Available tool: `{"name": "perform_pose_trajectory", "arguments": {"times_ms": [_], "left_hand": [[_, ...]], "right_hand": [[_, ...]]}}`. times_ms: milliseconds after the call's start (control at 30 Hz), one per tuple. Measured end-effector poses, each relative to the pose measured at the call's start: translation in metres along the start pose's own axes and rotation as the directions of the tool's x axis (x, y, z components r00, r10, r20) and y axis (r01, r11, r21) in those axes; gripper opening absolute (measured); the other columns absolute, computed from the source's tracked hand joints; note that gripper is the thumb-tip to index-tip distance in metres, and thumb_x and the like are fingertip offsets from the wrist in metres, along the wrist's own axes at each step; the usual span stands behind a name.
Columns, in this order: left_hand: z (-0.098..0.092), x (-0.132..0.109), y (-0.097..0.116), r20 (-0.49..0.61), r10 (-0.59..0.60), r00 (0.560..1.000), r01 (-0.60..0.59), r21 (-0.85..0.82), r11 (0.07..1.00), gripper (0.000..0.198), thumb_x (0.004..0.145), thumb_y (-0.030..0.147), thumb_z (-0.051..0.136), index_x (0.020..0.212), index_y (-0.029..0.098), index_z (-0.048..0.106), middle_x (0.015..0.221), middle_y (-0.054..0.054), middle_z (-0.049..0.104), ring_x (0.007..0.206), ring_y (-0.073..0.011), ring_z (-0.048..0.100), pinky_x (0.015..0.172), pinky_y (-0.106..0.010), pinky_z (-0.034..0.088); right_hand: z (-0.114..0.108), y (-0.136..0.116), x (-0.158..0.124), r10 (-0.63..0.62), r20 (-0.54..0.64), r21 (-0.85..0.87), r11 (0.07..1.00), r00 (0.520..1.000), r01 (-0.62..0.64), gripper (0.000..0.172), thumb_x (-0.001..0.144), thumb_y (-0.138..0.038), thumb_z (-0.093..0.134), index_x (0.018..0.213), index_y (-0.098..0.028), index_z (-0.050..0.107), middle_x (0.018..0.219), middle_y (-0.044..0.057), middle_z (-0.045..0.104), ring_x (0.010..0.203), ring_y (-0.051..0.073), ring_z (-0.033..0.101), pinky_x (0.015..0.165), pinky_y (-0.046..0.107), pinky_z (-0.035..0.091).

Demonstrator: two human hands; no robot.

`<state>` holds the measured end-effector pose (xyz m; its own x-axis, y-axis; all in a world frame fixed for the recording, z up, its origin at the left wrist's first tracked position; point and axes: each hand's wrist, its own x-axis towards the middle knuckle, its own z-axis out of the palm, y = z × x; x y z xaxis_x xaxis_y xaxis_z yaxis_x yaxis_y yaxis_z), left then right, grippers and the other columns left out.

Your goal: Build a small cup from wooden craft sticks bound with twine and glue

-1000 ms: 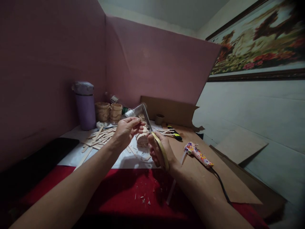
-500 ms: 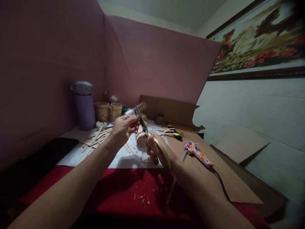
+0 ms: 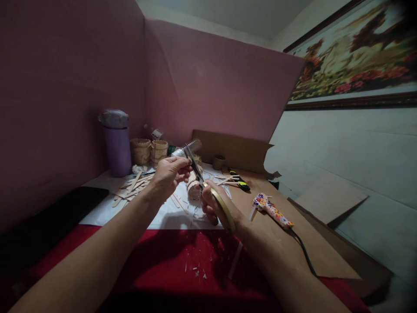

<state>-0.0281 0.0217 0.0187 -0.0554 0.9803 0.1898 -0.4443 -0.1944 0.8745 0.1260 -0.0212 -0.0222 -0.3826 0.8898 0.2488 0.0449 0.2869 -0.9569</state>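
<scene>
Right hand [image 3: 213, 208] closed around yellow-handled scissors [image 3: 195, 168], blades parted, raised above the bench [image 3: 195, 250] — left hand [image 3: 167, 174] just left of them, fingertips pinching a small piece [image 3: 190, 162] at the blades, too small to identify; craft sticks [image 3: 133, 187] lie far left

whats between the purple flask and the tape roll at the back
In the head view: two small stick cups beside the flask, then a silver tube, with the scissors blades crossing in front of it.
</scene>
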Motion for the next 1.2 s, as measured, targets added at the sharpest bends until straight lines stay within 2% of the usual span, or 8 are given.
{"name": "perform_pose_trajectory", "arguments": {"times_ms": [367, 633, 833, 1000, 1200], "left_hand": [[0.001, 0.0, -0.001, 0.004, -0.037, 0.999, 0.037, 0.01, 0.999, 0.011, 0.062, 0.01, 0.068, 0.055, 0.009, 0.059, 0.048, -0.004, 0.059, 0.037, -0.0086, 0.05, 0.033, -0.017, 0.036], [0.0, 0.001, -0.001, 0.002, -0.04, 0.999, 0.04, 0.003, 0.999, 0.011, 0.063, 0.009, 0.068, 0.056, 0.009, 0.059, 0.05, -0.005, 0.06, 0.038, -0.0088, 0.05, 0.035, -0.018, 0.038], [0.0, 0.0, -0.001, 0.019, -0.006, 1.0, 0.006, -0.002, 1.0, 0.014, 0.06, 0.013, 0.073, 0.058, 0.01, 0.06, 0.051, -0.005, 0.061, 0.04, -0.0091, 0.051, 0.037, -0.019, 0.039], [0.0, -0.001, 0.001, 0.033, -0.004, 0.999, 0.004, -0.008, 1.0, 0.016, 0.056, 0.015, 0.074, 0.057, 0.01, 0.059, 0.049, -0.003, 0.06, 0.039, -0.0085, 0.049, 0.036, -0.018, 0.036], [0.001, -0.002, 0.003, 0.038, -0.01, 0.999, 0.011, -0.023, 1.0, 0.014, 0.056, 0.014, 0.072, 0.055, 0.01, 0.059, 0.048, -0.004, 0.059, 0.038, -0.0085, 0.05, 0.035, -0.017, 0.035]], "right_hand": [[0.002, 0.0, -0.002, 0.014, -0.033, -0.044, 0.999, 0.999, -0.016, 0.067, 0.067, -0.085, 0.054, 0.087, -0.021, 0.047, 0.057, -0.009, 0.037, 0.038, 0.004, 0.03, 0.032, 0.016, 0.025], [0.004, 0.006, 0.0, 0.025, -0.06, 0.033, 0.999, 0.998, -0.023, 0.061, 0.067, -0.077, 0.064, 0.083, -0.021, 0.049, 0.054, -0.011, 0.036, 0.034, 0.003, 0.029, 0.03, 0.016, 0.026], [0.005, 0.009, 0.002, 0.049, 0.01, 0.085, 0.995, 0.999, -0.049, 0.068, 0.068, -0.087, 0.048, 0.089, -0.024, 0.043, 0.06, -0.009, 0.039, 0.038, 0.005, 0.031, 0.029, 0.016, 0.028], [0.0, 0.002, 0.001, 0.02, 0.007, 0.009, 1.0, 1.0, -0.02, 0.066, 0.068, -0.085, 0.052, 0.089, -0.022, 0.045, 0.059, -0.009, 0.037, 0.041, 0.006, 0.032, 0.032, 0.016, 0.027], [0.003, -0.008, -0.002, 0.005, -0.03, 0.014, 1.0, 1.0, -0.005, 0.066, 0.066, -0.083, 0.057, 0.087, -0.022, 0.046, 0.058, -0.01, 0.035, 0.04, 0.004, 0.028, 0.033, 0.016, 0.021]]}}
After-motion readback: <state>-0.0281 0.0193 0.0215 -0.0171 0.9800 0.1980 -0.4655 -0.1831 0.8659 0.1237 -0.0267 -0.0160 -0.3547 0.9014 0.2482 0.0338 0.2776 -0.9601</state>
